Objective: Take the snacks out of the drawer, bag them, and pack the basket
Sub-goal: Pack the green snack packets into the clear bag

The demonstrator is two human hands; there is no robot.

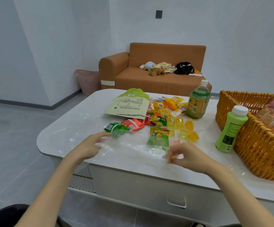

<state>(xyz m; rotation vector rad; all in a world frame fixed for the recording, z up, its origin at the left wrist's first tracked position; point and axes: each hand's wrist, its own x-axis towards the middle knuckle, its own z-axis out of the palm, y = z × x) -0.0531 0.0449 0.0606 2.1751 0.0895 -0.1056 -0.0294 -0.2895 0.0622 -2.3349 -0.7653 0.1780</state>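
A clear plastic bag (129,146) lies flat on the white table (64,128), with a green snack packet (158,141) under or inside its right part. My left hand (90,145) rests on the bag's left side with fingers stretched toward a green packet (115,127). My right hand (183,154) hovers at the bag's right edge, its fingers curled and pinching the plastic film. Red and green packets (133,124), yellow jelly cups (184,128) and orange snacks (165,105) lie scattered behind. The wicker basket (255,145) at the right holds bagged snacks.
A large pale-green pouch (128,104) lies at the table's back. A tea bottle (197,102) and a green bottle (231,130) stand next to the basket. The drawer front (176,202) below the tabletop looks closed. An orange sofa (157,69) and a pink bin (88,81) stand behind.
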